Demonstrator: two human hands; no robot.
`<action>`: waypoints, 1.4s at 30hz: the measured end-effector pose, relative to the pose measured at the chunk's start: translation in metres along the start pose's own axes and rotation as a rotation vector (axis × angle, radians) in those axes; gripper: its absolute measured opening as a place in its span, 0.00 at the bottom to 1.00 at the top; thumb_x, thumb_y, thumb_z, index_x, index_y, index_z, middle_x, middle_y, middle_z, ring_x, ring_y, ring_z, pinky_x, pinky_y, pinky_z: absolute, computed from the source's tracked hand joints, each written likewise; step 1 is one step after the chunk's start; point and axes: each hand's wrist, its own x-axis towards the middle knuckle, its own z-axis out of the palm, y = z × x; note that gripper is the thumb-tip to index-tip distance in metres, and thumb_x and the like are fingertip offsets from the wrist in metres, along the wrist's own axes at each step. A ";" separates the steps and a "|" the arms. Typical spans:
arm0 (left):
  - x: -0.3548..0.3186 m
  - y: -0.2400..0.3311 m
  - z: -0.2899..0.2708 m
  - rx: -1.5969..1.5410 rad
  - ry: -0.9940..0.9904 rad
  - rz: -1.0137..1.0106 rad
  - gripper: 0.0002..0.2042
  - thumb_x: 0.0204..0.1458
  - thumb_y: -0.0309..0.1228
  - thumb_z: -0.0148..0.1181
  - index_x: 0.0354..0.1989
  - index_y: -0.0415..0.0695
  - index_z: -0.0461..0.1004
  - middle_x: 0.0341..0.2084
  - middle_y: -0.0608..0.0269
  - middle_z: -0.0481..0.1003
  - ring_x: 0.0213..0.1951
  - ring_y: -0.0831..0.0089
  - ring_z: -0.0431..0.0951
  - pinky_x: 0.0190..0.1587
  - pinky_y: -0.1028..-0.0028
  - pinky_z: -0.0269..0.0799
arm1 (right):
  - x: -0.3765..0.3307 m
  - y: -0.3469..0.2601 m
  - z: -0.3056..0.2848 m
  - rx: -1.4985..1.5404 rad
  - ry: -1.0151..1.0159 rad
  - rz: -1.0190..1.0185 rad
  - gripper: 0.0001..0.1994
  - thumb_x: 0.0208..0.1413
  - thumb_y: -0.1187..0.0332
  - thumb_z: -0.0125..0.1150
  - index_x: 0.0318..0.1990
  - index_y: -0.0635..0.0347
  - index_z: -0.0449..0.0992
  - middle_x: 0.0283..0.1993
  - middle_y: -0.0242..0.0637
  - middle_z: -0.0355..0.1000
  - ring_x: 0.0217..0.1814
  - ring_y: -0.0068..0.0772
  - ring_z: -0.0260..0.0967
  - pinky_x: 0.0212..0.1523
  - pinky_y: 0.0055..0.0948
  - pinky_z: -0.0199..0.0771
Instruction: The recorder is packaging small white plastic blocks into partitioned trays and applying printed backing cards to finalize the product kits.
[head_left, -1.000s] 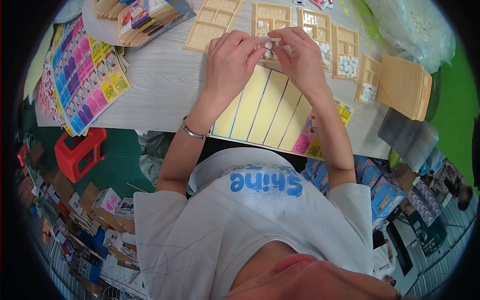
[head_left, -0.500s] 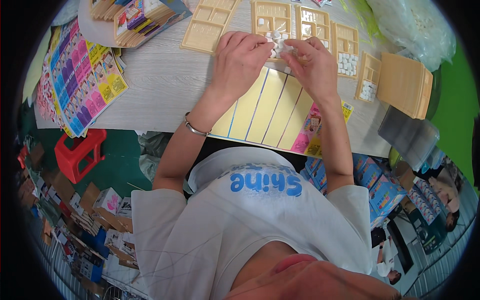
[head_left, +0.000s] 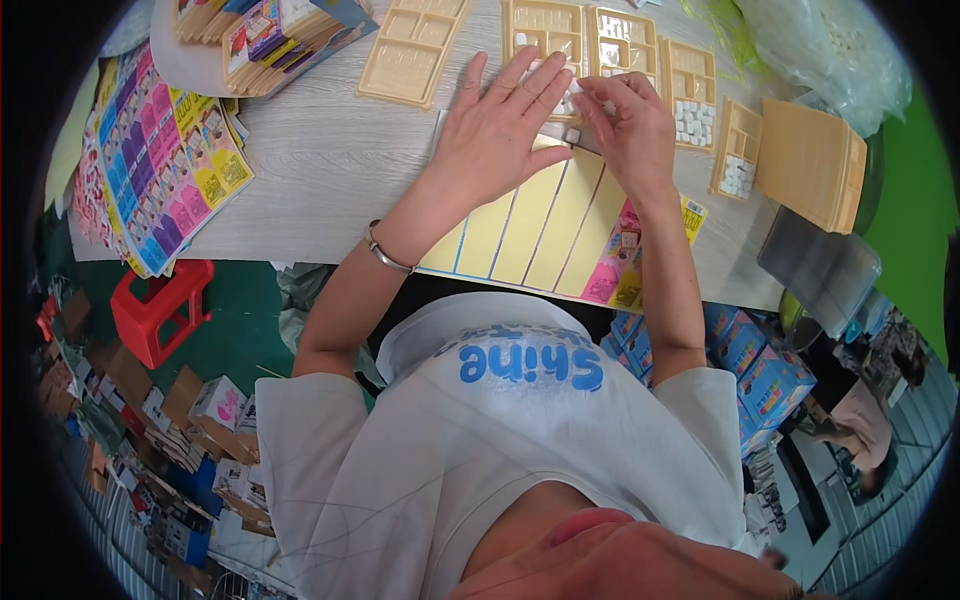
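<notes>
My left hand lies over the lower part of a beige compartment tray, its fingers spread and flat. Beside it, my right hand is closed in a pinch at a small white cube at the same tray's edge. My left hand hides most of the cubes in that compartment. One loose cube rests just below the tray, by the top edge of a pale yellow sheet with dark dividing lines and printed strips at its right end.
Right of my hands stand more beige trays, several holding white cubes, and a stack of beige trays. A tray without cubes lies left. Printed colourful sheets cover the table's left end. A clear plastic bag sits far right.
My left hand has opened from a pinch at the cubes and now lies spread across the tray. My right hand stays close to the same spot, fingers more curled.
</notes>
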 end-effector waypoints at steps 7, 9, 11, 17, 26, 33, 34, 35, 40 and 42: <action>-0.005 -0.009 -0.005 0.005 0.031 0.022 0.33 0.57 0.46 0.64 0.70 0.49 0.64 0.71 0.65 0.62 0.73 0.62 0.58 0.73 0.47 0.47 | 0.003 -0.014 -0.009 -0.079 0.061 0.076 0.06 0.55 0.69 0.72 0.40 0.57 0.83 0.34 0.32 0.76 0.29 0.24 0.76 0.28 0.25 0.76; -0.005 -0.012 -0.004 0.022 0.019 0.028 0.32 0.57 0.46 0.64 0.70 0.49 0.65 0.70 0.65 0.63 0.73 0.63 0.59 0.73 0.46 0.48 | 0.006 -0.013 -0.007 -0.125 0.085 0.052 0.06 0.55 0.69 0.72 0.39 0.56 0.83 0.33 0.32 0.76 0.30 0.25 0.78 0.29 0.26 0.77; -0.001 -0.011 -0.004 0.037 0.009 0.039 0.31 0.57 0.45 0.64 0.69 0.49 0.66 0.70 0.65 0.64 0.72 0.63 0.59 0.73 0.46 0.48 | 0.012 -0.014 -0.003 -0.203 0.093 -0.011 0.07 0.54 0.68 0.73 0.40 0.54 0.83 0.33 0.33 0.76 0.29 0.27 0.78 0.27 0.28 0.75; 0.007 -0.018 0.008 0.015 0.073 0.074 0.24 0.58 0.40 0.64 0.62 0.47 0.74 0.64 0.66 0.71 0.70 0.63 0.63 0.71 0.49 0.55 | 0.018 -0.018 0.005 -0.322 -0.050 -0.058 0.06 0.54 0.66 0.71 0.39 0.49 0.83 0.33 0.30 0.76 0.30 0.32 0.78 0.27 0.33 0.75; -0.004 -0.023 -0.004 -0.010 0.158 0.128 0.20 0.57 0.40 0.65 0.55 0.45 0.78 0.60 0.64 0.75 0.66 0.67 0.68 0.68 0.54 0.62 | 0.017 -0.018 0.003 -0.292 -0.085 -0.060 0.07 0.56 0.65 0.69 0.42 0.48 0.83 0.33 0.28 0.75 0.28 0.33 0.77 0.29 0.33 0.75; -0.008 -0.028 -0.003 0.046 0.143 0.119 0.19 0.59 0.38 0.63 0.58 0.47 0.77 0.60 0.66 0.75 0.67 0.66 0.68 0.69 0.53 0.60 | 0.018 -0.024 -0.002 -0.337 -0.142 -0.055 0.06 0.56 0.65 0.69 0.41 0.50 0.85 0.32 0.30 0.76 0.29 0.32 0.77 0.30 0.31 0.75; -0.008 -0.029 -0.003 0.091 0.118 0.137 0.20 0.59 0.38 0.62 0.59 0.48 0.77 0.61 0.66 0.74 0.67 0.66 0.67 0.69 0.53 0.59 | 0.016 -0.020 0.001 -0.297 -0.096 -0.048 0.06 0.56 0.65 0.70 0.41 0.50 0.85 0.32 0.31 0.76 0.29 0.32 0.77 0.30 0.32 0.75; -0.009 -0.028 -0.003 0.090 0.118 0.138 0.20 0.59 0.38 0.62 0.59 0.48 0.77 0.61 0.66 0.74 0.67 0.66 0.67 0.69 0.53 0.59 | 0.015 -0.018 0.003 -0.256 -0.051 -0.041 0.06 0.56 0.66 0.70 0.41 0.50 0.85 0.31 0.31 0.75 0.29 0.32 0.77 0.30 0.32 0.75; -0.011 -0.022 -0.007 0.058 0.101 0.112 0.22 0.60 0.39 0.61 0.63 0.49 0.73 0.67 0.68 0.68 0.71 0.68 0.61 0.72 0.51 0.53 | 0.014 -0.016 0.003 -0.200 -0.053 0.003 0.07 0.56 0.66 0.71 0.41 0.50 0.85 0.31 0.32 0.75 0.29 0.30 0.77 0.29 0.29 0.75; -0.013 -0.024 -0.005 0.105 0.059 0.101 0.23 0.60 0.40 0.60 0.64 0.50 0.72 0.67 0.68 0.68 0.71 0.68 0.61 0.72 0.51 0.52 | 0.011 -0.022 -0.002 -0.213 -0.037 0.005 0.07 0.55 0.67 0.71 0.42 0.51 0.85 0.31 0.31 0.75 0.28 0.29 0.77 0.29 0.28 0.75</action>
